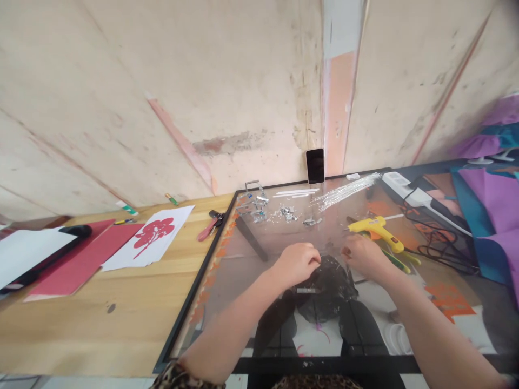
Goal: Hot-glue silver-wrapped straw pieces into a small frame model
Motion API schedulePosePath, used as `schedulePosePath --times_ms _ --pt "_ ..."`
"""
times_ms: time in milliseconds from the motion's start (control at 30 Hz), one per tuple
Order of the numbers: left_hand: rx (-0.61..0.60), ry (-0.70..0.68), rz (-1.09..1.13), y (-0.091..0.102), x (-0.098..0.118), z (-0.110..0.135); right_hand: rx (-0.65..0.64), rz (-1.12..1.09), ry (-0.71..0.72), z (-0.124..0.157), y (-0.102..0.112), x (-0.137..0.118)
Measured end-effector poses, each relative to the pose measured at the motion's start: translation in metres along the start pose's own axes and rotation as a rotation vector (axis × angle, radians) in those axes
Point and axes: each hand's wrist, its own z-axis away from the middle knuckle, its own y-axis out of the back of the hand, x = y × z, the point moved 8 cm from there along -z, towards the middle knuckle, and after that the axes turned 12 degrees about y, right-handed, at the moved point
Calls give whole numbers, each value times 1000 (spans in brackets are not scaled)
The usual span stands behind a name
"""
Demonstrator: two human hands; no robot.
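My left hand [299,262] is over the glass tabletop [227,292], its fingers curled in a pinch. My right hand [361,255] is a short gap to the right, its thumb and fingertips also pressed together. Whatever either pinch holds is too small to make out. Below the hands shows a black crumpled sheet [330,289] dotted with small pale bits; whether it lies on or under the glass I cannot tell. Just beyond my right hand rests a yellow glue gun [377,231], with green-handled pliers [399,262] partly hidden beside it.
Toward the wall are small silver pieces [287,213], a bundle of thin wires [348,189], white sticks [295,192] and an upright phone [315,166]. A white power strip [407,189] with black cable lies right. Red paper [95,254] and a flower print [154,235] lie left.
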Motion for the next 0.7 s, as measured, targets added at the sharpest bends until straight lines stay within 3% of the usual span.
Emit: schedulePosePath --times_ms 100,233,700 --pt "-29 -28 -80 -22 10 -24 38 -45 -39 5 11 11" --pt "-47 -54 -98 -39 16 -42 67 -118 -83 11 19 23" --pt "-93 -127 -111 -63 16 -51 169 -227 -118 16 33 25"
